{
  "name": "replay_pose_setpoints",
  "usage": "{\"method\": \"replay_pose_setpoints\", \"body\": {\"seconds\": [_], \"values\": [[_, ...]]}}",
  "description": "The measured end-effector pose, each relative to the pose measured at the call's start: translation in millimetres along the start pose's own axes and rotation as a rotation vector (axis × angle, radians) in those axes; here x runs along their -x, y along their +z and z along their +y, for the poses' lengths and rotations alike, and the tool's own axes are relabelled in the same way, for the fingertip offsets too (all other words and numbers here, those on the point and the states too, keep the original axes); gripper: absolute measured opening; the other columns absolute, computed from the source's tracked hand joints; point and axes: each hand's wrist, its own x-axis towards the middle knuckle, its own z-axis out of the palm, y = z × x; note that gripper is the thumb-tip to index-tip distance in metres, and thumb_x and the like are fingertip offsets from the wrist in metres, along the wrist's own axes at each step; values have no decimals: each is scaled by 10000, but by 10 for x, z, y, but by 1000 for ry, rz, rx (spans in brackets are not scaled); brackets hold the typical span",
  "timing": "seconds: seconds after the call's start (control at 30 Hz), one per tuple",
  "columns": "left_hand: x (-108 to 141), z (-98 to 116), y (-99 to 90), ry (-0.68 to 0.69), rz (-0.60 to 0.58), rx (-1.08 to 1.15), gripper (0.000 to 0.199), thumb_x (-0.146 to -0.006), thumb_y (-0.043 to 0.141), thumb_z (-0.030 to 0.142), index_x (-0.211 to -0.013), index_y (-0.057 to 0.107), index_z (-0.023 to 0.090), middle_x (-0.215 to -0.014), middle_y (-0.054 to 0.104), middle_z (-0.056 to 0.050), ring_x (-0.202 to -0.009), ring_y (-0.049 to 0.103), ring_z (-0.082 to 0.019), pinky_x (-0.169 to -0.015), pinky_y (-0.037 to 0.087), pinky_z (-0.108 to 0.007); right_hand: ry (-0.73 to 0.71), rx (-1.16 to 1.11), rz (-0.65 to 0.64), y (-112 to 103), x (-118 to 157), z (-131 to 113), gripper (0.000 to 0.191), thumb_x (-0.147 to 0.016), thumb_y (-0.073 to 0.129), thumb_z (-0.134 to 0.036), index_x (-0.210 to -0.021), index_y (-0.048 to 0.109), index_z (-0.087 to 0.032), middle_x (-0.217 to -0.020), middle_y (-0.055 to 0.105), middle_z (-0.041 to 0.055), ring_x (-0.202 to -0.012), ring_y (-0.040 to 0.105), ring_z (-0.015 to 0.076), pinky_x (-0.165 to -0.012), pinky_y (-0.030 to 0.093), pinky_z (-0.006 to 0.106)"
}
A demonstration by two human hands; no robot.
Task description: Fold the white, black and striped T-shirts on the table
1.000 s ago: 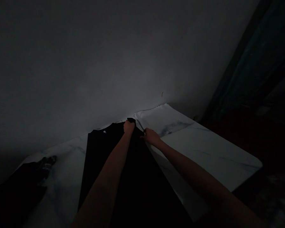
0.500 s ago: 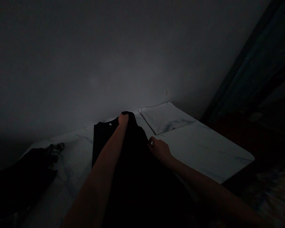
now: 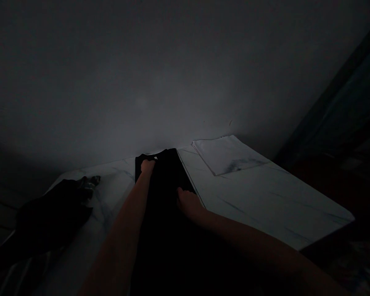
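Observation:
A black shirt (image 3: 166,174) with a small pale neck label (image 3: 156,158) lies lengthwise on the table, its neckline toward the wall. My left hand (image 3: 148,165) is closed on the cloth just below the collar, left of the label. Lower down, near the shirt's right edge, my right hand (image 3: 189,202) is closed with the thumb side up, gripping the fabric. The near part of the shirt merges into deep shadow, so its hem cannot be made out.
The marble-patterned table (image 3: 243,205) stands against a grey wall (image 3: 172,74). A folded white cloth (image 3: 223,150) with a grey smudge lies at the back right. A dark heap of clothing (image 3: 55,213) rests on the left. The room is very dim.
The shirt's right side has come over to the left and now has a straight edge. Both hands have shifted left across the shirt, the left one also lower. The camera view has turned slightly left.

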Motion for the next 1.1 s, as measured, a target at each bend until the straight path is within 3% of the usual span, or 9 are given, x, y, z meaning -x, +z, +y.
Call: {"method": "replay_pose_setpoints", "body": {"seconds": [0.17,0.33,0.43,0.53,0.63,0.87,1.0,1.1], "values": [[107,-154,-24,0,-66,-54,206,-786,665,230,-965,735,155,-959,754,-118,-934,713,-261,-726,538,-283,0,-13,-25,149,-24,-2,285,-933,468,-132,-1193,581,-112,-1045,721,188,-959,711,281,-725,513,324],[189,-122,-64,18,-74,-123,259,-768,617,211,-992,742,172,-1031,748,-148,-1033,693,-291,-763,527,-287,-66,-47,14,116,-214,101,256,-967,515,-328,-1106,651,-161,-1023,731,142,-963,704,266,-745,506,316],[188,-67,-73,-5,-72,-176,270,-743,641,224,-985,742,159,-1066,730,-198,-1038,686,-346,-753,533,-344,-112,-28,129,10,-554,264,278,-999,438,-298,-1069,679,-178,-1077,719,118,-1011,679,233,-816,496,307],[150,-17,-68,-8,-78,-219,262,-708,679,212,-955,741,150,-1086,717,-228,-1051,675,-377,-768,533,-376,-174,31,223,-68,-1017,439,327,-978,410,-169,-1212,639,-165,-1234,665,136,-1124,626,225,-928,469,321],[105,-20,-59,4,-97,-241,229,-699,685,198,-913,741,143,-1076,716,-238,-1043,675,-388,-780,529,-394,-228,69,221,-65,-1467,544,408,-965,416,-138,-1347,559,-148,-1426,539,153,-1285,521,242,-1053,396,366],[-44,-265,-69,67,-175,-173,185,-711,659,152,-867,742,206,-992,752,-95,-974,702,-258,-754,507,-276,-215,78,180,40,-2181,631,507,-1035,326,-326,-1501,370,-130,-1593,290,140,-1460,276,280,-1158,246,479],[-116,-372,-47,47,-197,-87,170,-730,689,169,-894,720,203,-890,742,-41,-858,699,-205,-670,483,-234,-171,75,176,39,-2372,684,531,-1037,308,-373,-1529,322,-175,-1612,245,120,-1469,247,300,-1159,214,530],[-105,-375,-16,1,-174,-1,233,-756,715,236,-981,678,187,-930,723,-49,-819,685,-195,-615,470,-230,-152,70,197,15,-2378,656,518,-1029,342,-348,-1502,373,-140,-1594,283,154,-1465,256,311,-1164,190,531]]}}
